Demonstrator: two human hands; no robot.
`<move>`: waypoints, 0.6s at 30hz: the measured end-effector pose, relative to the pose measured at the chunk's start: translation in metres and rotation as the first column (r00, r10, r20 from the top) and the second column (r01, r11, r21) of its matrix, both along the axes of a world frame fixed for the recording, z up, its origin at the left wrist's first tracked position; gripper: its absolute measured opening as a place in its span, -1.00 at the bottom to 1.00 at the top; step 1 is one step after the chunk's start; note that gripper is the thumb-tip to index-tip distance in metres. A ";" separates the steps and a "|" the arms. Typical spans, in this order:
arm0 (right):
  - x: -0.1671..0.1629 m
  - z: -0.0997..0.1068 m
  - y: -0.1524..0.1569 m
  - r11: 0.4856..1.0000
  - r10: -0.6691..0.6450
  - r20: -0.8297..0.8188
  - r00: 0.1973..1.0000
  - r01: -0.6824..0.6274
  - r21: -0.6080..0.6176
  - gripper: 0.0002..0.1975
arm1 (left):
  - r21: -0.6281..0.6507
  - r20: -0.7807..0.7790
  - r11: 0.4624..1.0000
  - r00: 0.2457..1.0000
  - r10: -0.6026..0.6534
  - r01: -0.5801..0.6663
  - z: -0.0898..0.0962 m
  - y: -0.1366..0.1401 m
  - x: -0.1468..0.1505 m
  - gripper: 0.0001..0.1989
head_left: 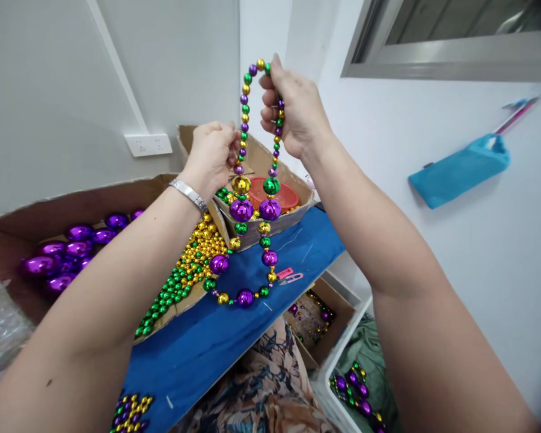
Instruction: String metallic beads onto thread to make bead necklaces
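Observation:
A bead necklace (244, 297) in purple, green and gold hangs in a long loop before me, with small beads at the top and large ones lower down. High up, my right hand (295, 105) grips the top of the loop between thumb and curled fingers. My left hand (213, 151), with a metal bracelet on its wrist, is closed in a pinch right beside the strand's left side. Whatever its fingertips hold, if anything, is hidden. Behind the necklace, a cardboard box (283, 227) contains a red bowl (288, 195) and beads.
Left, an open cardboard box (67, 201) holds large purple, gold and green beads. On the blue tabletop (193, 355) lie small thread snips (291, 279) and strung beads (131, 414). Lower right are a box (338, 310) and a white bin (336, 397) with necklaces. A blue pouch (460, 171) hangs at right.

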State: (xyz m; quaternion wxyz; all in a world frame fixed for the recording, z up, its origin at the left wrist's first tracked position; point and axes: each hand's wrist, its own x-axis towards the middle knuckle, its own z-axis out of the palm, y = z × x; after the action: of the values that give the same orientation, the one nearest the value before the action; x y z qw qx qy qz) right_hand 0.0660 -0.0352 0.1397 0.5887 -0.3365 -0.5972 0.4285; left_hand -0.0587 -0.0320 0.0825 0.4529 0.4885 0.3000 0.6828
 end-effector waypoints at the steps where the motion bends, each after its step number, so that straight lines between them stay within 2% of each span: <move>1: 0.001 -0.005 0.000 0.999 0.007 -0.018 1.000 -0.006 0.038 -0.69 | 0.004 0.001 1.000 1.000 -0.007 0.007 -0.003 0.002 -0.002 -0.63; 4: 0.007 -0.029 -0.013 0.992 0.008 -0.031 0.999 -0.004 0.123 -0.73 | 0.011 -0.029 0.999 0.999 -0.030 0.031 -0.015 0.002 -0.009 -0.66; 6: 0.012 -0.052 -0.037 0.988 -0.007 0.016 1.000 0.004 0.153 -0.75 | 0.007 -0.066 0.999 0.997 -0.038 0.038 -0.024 -0.005 -0.016 -0.68; 8: 0.015 -0.082 -0.071 0.982 -0.002 0.138 0.990 -0.024 0.187 -0.78 | 0.007 -0.102 0.998 0.993 -0.057 0.058 -0.034 -0.019 -0.026 -0.70; 10: 0.016 -0.121 -0.109 0.956 0.037 0.373 0.927 -0.142 0.257 -0.83 | -0.001 -0.139 0.994 0.984 -0.107 0.108 -0.046 -0.038 -0.036 -0.71; 12: 0.012 -0.171 -0.142 0.858 0.112 0.628 0.770 -0.394 0.329 -0.85 | -0.041 -0.176 0.985 0.969 -0.175 0.170 -0.062 -0.061 -0.046 -0.72; 13: 0.008 -0.198 -0.155 0.793 0.127 0.712 0.691 -0.501 0.345 -0.81 | -0.069 -0.195 0.979 0.960 -0.200 0.190 -0.072 -0.072 -0.051 -0.72; 14: 0.004 -0.226 -0.164 0.753 0.128 0.778 0.616 -0.571 0.328 -0.77 | -0.108 -0.214 0.973 0.951 -0.223 0.204 -0.083 -0.083 -0.054 -0.72; 15: -0.001 -0.253 -0.170 0.740 0.123 0.803 0.582 -0.594 0.317 -0.73 | -0.146 -0.234 0.969 0.945 -0.230 0.200 -0.095 -0.094 -0.058 -0.72; 17: -0.008 -0.298 -0.174 0.771 0.157 0.823 0.547 -0.588 0.244 -0.70 | -0.223 -0.245 0.960 0.943 -0.225 0.171 -0.121 -0.113 -0.063 -0.72; 18: -0.010 -0.314 -0.174 0.796 0.181 0.822 0.540 -0.571 0.200 -0.70 | -0.260 -0.232 0.952 0.946 -0.225 0.163 -0.134 -0.121 -0.065 -0.71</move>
State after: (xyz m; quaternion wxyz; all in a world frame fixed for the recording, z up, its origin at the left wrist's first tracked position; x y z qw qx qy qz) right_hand 0.0561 -0.2091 -0.1747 0.2267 -0.1997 -0.9290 0.2137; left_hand -0.1239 -0.1530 -0.0518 0.5305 0.5430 0.3863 0.5240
